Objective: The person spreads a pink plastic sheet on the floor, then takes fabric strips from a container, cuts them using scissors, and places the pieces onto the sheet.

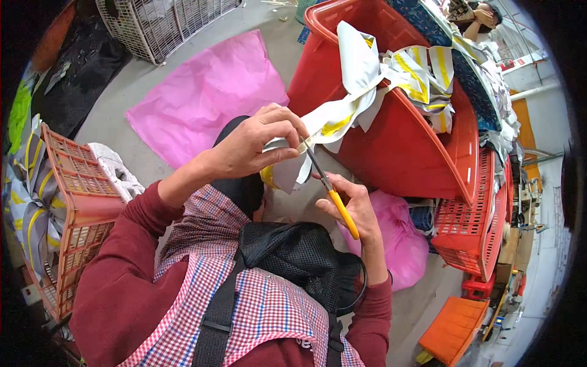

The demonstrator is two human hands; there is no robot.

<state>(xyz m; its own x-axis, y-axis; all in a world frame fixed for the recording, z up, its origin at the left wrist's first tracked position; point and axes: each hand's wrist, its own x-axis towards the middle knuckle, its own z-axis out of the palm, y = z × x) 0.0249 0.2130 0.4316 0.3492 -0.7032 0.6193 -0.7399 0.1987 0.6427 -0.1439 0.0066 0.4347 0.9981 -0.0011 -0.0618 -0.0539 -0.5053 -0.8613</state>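
In the head view, the white-and-yellow strip (334, 125) is pinched by the left hand (260, 139), beside the red bin's wall (391, 150); the scissors (342, 214), gripped by the right hand (361, 211), are angled toward the left fingertips.

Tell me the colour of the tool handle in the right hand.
The handle is yellow-orange, best seen in the head view.

Tilted, yellow-handled scissors (343, 213) meet the strip (336, 125). White with yellow bands, the twisted strip drapes over a red bin (391, 156).
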